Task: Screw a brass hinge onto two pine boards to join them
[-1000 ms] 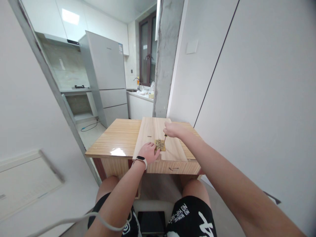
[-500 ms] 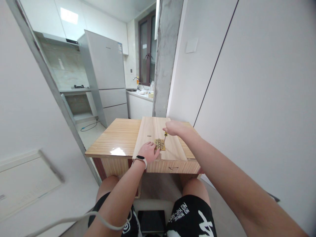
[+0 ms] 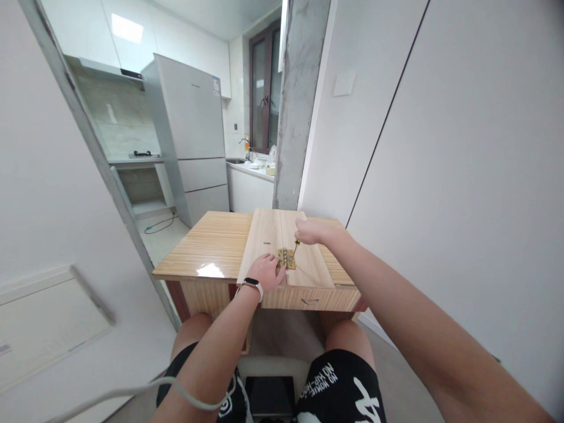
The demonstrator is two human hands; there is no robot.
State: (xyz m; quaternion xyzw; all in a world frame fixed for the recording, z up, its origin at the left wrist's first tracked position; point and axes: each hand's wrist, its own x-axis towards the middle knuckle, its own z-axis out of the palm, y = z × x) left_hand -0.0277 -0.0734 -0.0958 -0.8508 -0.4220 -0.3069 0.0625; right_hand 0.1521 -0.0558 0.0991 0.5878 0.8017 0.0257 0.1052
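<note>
A brass hinge (image 3: 286, 258) lies flat across the seam between two pale wooden boards (image 3: 311, 267). My right hand (image 3: 308, 231) is wrapped round the handle of a screwdriver (image 3: 296, 243), whose shaft slants down to the hinge's right leaf. Most of the handle is hidden in my fist. My left hand (image 3: 264, 271) rests on the left board with its fingers stretched out, the fingertips touching the hinge's left edge. A small dark object (image 3: 267, 243), too small to name, lies on the left board above that hand.
The boards lie on a striped wooden table (image 3: 207, 241) with a drawer (image 3: 312, 299) at its front. A white wall (image 3: 418, 176) stands close on the right. Beyond the table are a grey fridge (image 3: 194, 117) and a sink counter (image 3: 251, 185). A pale cable (image 3: 132, 389) crosses near my left forearm.
My right hand and the screwdriver handle have shifted very slightly; the tip stays at the hinge. My left hand keeps its place, and the whole view has moved a little.
</note>
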